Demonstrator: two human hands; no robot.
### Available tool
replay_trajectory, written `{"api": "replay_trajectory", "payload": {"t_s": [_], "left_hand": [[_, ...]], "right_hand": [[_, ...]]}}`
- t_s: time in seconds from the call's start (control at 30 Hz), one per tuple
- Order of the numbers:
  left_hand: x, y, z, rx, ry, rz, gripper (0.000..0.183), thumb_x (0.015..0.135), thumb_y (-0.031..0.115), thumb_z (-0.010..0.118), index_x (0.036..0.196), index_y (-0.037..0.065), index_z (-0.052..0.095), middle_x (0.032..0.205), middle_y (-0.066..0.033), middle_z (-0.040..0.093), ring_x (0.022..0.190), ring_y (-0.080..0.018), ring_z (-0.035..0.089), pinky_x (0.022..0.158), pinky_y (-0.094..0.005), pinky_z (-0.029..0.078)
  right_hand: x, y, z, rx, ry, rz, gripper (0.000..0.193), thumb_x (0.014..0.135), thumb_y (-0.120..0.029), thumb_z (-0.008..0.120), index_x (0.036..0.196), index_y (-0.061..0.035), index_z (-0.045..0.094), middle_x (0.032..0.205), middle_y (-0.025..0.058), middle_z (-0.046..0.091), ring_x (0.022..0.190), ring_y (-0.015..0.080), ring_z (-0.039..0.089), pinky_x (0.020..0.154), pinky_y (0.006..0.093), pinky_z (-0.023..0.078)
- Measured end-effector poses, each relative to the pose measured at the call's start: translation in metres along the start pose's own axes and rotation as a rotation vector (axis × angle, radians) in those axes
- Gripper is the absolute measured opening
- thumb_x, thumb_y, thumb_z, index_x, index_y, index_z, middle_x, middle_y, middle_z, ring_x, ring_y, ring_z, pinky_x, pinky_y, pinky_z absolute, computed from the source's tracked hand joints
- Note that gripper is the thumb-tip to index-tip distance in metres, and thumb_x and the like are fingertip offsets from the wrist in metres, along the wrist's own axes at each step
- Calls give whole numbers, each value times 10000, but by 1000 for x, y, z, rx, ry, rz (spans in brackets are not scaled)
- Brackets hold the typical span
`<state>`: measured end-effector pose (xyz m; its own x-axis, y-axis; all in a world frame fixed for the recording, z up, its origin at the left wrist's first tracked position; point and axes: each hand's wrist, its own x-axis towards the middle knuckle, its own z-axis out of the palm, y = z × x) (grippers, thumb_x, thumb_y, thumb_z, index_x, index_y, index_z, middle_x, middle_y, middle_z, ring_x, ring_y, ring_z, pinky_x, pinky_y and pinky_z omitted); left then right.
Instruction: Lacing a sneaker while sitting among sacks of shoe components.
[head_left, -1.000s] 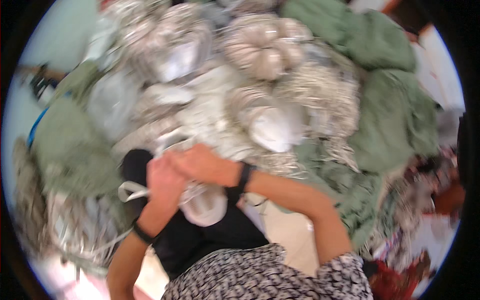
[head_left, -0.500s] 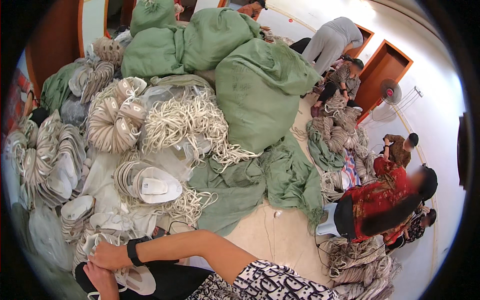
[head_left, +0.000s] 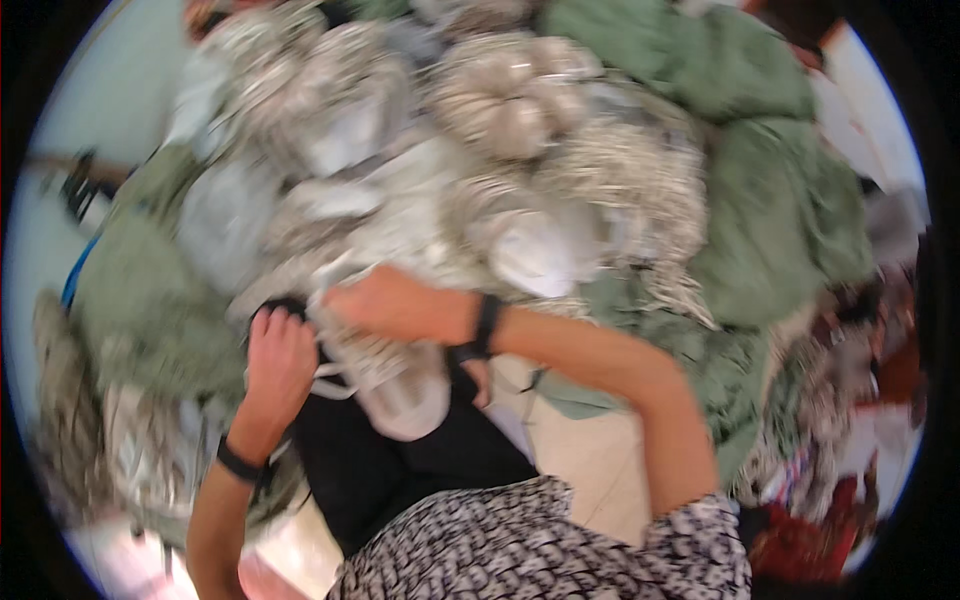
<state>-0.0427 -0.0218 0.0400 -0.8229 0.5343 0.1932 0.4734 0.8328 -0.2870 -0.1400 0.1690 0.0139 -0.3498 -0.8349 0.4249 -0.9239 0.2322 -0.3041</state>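
Observation:
A pale beige and white shoe upper (head_left: 402, 405) lies across the black cloth on my lap (head_left: 400, 470), its rounded end toward me. Fingers bent, my right hand (head_left: 395, 303) grips its far end; motion blur hides the exact hold. To the left, my left hand (head_left: 282, 355) is closed above the black-covered knee. A white shoelace (head_left: 333, 380) runs between that hand and the upper, and a bit of it shows on the hand's other side. Both wrists wear dark bands.
Stacked shoe uppers (head_left: 510, 95) and a tangle of cream laces (head_left: 630, 190) lie beyond my hands. Large green sacks (head_left: 780, 220) stand at the right, with green cloth (head_left: 140, 300) at the left. A person in red (head_left: 815, 530) is at the lower right.
My view has swung left and down, so the hands and lap now sit nearer the middle. My hands, close together before, are now apart, the right one at the upper's far end.

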Motion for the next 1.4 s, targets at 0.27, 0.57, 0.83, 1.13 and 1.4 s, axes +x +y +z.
{"api": "replay_trajectory", "payload": {"t_s": [0.27,0.57,0.83,1.13,1.4], "left_hand": [[-106,-134,-64,329,-25,-306,119,629,37,531,733,40,472,722,-139,461,752,-307,477,715,-413,385],[-174,-159,-61,327,-283,-542,92,700,26,543,775,31,490,796,-139,516,803,-312,505,724,-397,399],[-13,-22,-31,-460,114,-243,265,680,9,608,938,31,553,911,-132,563,926,-308,530,817,-389,428],[33,42,2,-420,117,-252,330,589,175,731,842,44,564,762,-65,516,749,-236,495,640,-357,392],[6,25,0,-1290,75,-686,92,672,2,593,751,42,563,696,-88,551,624,-214,534,530,-277,417]], "right_hand": [[-50,81,-144,-365,-87,113,445,698,16,512,1133,-74,540,709,101,584,506,230,522,485,322,441],[-127,147,-135,-524,-81,465,386,661,-17,573,1024,-142,614,714,81,617,656,248,597,584,369,478],[-23,19,-32,163,-12,36,397,571,-1,623,961,-76,612,852,76,617,877,266,557,799,357,432],[-3,-5,-34,1163,-48,716,526,652,-9,622,1168,-56,530,831,52,642,704,106,555,688,249,438],[-32,15,-33,867,59,687,489,632,33,591,1111,-63,570,828,50,630,702,104,546,673,238,442]]}}
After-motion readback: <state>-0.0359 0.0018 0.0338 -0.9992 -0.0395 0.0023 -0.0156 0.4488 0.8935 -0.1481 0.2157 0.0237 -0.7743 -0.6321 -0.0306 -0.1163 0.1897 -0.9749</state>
